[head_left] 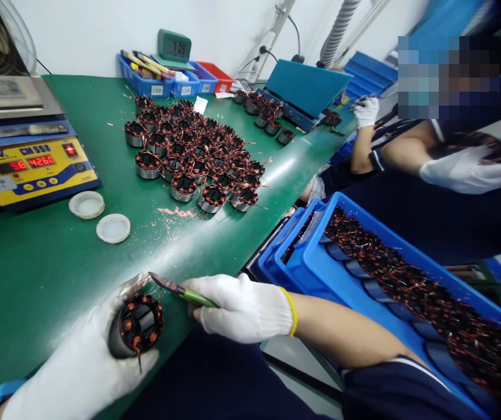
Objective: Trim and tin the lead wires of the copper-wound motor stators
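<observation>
My left hand [97,350], in a white glove, is wrapped round a motor stator [140,324] with black insulation and copper windings. Loose copper wires stick out from the stator's rim. In my gloved right hand [245,309] is a pair of green-handled cutting pliers [175,287], gripped by the handles. The pliers' tips are at the left fingertips, just above the stator, beside a wire. Whether the jaws touch the wire I cannot tell. Beyond my hands, a large group of similar stators [213,198] stands on the green table [49,274].
A yellow-blue CM 550 device [35,169] stands left, near two white lids [113,228]. Copper clippings [175,213] lie on the table. Blue bins [156,86] and a clock [174,45] are at the back. A stator-filled blue crate [320,274] is at right, near co-workers' gloved hands [469,169].
</observation>
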A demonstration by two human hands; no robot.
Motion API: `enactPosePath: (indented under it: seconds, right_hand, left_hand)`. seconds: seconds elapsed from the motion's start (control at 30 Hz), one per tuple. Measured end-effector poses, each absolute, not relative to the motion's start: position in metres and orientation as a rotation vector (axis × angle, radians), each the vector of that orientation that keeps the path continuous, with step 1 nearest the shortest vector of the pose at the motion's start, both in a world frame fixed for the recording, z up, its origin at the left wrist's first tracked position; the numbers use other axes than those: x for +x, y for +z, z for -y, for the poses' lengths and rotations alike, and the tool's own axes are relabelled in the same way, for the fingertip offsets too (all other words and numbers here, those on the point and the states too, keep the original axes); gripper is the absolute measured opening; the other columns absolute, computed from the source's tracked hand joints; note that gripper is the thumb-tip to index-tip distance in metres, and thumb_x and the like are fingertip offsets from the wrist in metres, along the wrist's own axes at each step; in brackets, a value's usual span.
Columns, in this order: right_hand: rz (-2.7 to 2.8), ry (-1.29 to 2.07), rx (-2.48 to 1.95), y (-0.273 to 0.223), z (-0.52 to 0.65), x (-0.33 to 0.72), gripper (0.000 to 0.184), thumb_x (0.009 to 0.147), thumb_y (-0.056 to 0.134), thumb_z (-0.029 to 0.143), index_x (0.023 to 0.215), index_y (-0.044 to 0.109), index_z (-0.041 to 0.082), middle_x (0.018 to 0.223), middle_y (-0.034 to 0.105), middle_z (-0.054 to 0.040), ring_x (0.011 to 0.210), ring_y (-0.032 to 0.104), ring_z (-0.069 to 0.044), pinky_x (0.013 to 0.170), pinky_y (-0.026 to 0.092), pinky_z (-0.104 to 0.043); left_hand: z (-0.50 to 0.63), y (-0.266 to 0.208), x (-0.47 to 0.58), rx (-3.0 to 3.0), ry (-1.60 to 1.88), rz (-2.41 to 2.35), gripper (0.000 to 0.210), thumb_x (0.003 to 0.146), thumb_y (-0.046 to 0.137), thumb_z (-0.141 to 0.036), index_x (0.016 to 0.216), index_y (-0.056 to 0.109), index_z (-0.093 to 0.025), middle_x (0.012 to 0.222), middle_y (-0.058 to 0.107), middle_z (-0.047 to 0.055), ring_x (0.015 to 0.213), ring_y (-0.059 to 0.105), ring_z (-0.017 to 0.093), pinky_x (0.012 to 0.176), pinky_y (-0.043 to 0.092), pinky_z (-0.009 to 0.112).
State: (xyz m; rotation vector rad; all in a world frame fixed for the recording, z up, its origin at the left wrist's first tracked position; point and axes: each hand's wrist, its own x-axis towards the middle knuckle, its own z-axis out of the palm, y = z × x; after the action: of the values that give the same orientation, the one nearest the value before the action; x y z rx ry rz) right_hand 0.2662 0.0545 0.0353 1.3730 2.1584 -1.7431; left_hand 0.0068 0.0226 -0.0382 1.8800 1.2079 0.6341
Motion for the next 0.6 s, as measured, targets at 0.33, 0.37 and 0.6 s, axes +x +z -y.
enactPosePath:
  seconds: [0.33,0.37,0.6]
  right_hand:
    - [-2.182,-1.669,1.375,0.0348,-0.0549,0.2657,0.014,0.083,0.055,0.019,0.097,0.056,0.019,0.085,0.057,0.0007,0.075,0.053,-0.014,0.065,0.041,-0.023]
    - [-2.188,-1.663,1.372,0.0348,-0.0548,0.2657,0.016,0.083,0.055,0.018,0.098,0.056,0.019,0.085,0.057,0.0006,0.076,0.053,-0.014,0.066,0.041,-0.023]
    - [-2.221,-1.65,1.37,0.0367,-0.0542,0.265,0.02,0.083,0.056,0.017,0.103,0.058,0.018,0.088,0.059,-0.0007,0.077,0.054,-0.014,0.067,0.042,-0.023]
  left_hand:
    - [-0.0214,-0.0402,0.0047,1.902,0.63,-1.225,0.064,0.078,0.065,-0.03,0.141,0.049,-0.031,0.133,0.069,0.01,0.113,0.072,0.032,0.097,0.06,0.041]
    - [-0.0216,-0.0402,0.0049,1.911,0.633,-1.226,0.065,0.078,0.066,-0.029,0.141,0.048,-0.032,0.132,0.069,0.009,0.112,0.073,0.032,0.097,0.06,0.041]
    - [-0.0186,-0.0436,0.0044,1.9,0.645,-1.24,0.065,0.08,0.066,-0.03,0.142,0.047,-0.032,0.133,0.069,0.009,0.109,0.074,0.031,0.097,0.06,0.043]
